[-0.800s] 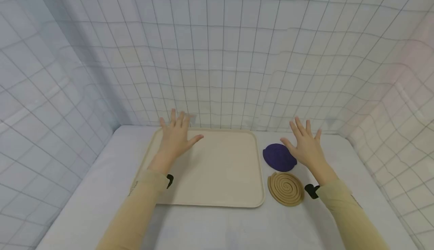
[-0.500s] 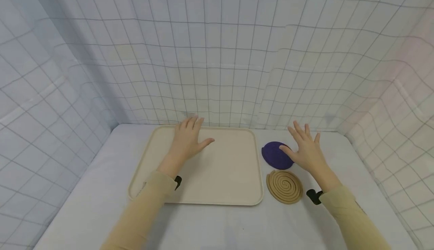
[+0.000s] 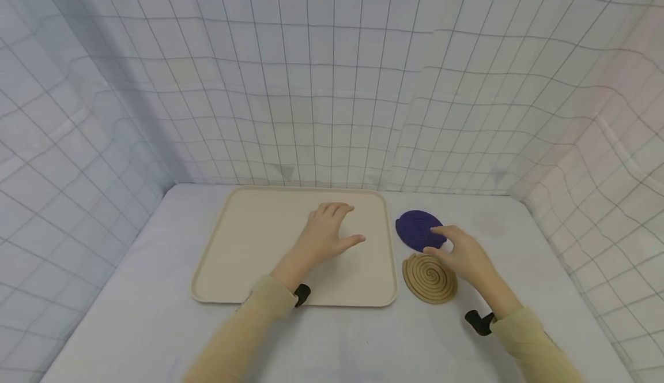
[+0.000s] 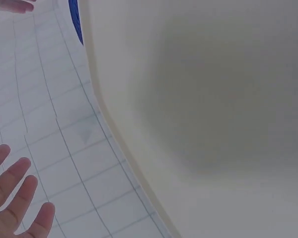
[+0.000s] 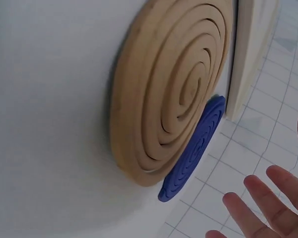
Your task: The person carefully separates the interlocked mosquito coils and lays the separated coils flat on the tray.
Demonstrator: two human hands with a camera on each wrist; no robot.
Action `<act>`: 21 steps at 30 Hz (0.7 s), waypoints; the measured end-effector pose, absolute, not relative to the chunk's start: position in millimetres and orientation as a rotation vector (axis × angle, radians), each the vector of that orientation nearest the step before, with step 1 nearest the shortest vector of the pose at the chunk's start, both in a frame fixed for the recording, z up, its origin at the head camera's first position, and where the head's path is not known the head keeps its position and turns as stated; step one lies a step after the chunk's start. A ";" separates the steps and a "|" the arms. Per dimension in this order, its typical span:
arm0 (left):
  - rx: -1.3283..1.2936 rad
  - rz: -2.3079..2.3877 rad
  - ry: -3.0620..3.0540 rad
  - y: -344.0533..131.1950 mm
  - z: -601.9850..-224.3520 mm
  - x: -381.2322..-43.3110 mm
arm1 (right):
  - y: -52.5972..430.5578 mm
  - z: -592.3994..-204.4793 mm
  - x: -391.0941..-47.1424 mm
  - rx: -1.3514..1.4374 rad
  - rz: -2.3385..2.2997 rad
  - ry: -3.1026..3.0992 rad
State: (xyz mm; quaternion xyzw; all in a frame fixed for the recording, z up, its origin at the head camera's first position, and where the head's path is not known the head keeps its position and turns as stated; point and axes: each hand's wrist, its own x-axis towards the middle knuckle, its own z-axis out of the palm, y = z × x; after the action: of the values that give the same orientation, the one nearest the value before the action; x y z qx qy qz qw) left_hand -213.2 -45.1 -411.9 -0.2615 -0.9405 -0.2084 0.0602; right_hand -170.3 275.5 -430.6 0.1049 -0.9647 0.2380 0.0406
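White gridded curtain (image 3: 332, 83) behind a white bench (image 3: 373, 342) carrying a beige tray (image 3: 259, 233).
Purple coil (image 3: 417, 229) lies just off the tray's three o'clock, tan coil (image 3: 430, 284) just beside it at six. Left hand (image 3: 321, 236) hovers over the tray, right hand (image 3: 463, 257) near the tan coil's two o'clock; each grip is released, thumb apart from fingers.

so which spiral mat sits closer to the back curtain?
The purple-blue mat, right of the tray. It lies closer to the back curtain; the tan mat is nearer the camera.
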 end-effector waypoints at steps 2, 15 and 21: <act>-0.820 -0.706 -2.873 -33.9 -415.7 -209.3 | 276.3 -434.6 -166.4 0.286 0.760 -2.972; -0.960 -1.166 -3.105 31.4 -443.6 -192.9 | 278.9 -447.2 -164.4 0.194 0.852 -3.169; -0.941 -1.267 -3.148 51.5 -453.9 -192.3 | 281.4 -449.6 -168.5 0.052 0.871 -3.264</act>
State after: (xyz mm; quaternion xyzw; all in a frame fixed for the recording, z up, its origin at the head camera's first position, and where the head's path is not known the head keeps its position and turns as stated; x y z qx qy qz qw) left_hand -192.3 51.5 -453.9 -0.2624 -0.8779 -0.3534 -0.1886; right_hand -168.5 281.4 -449.6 0.0152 -0.9593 0.2560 -0.1183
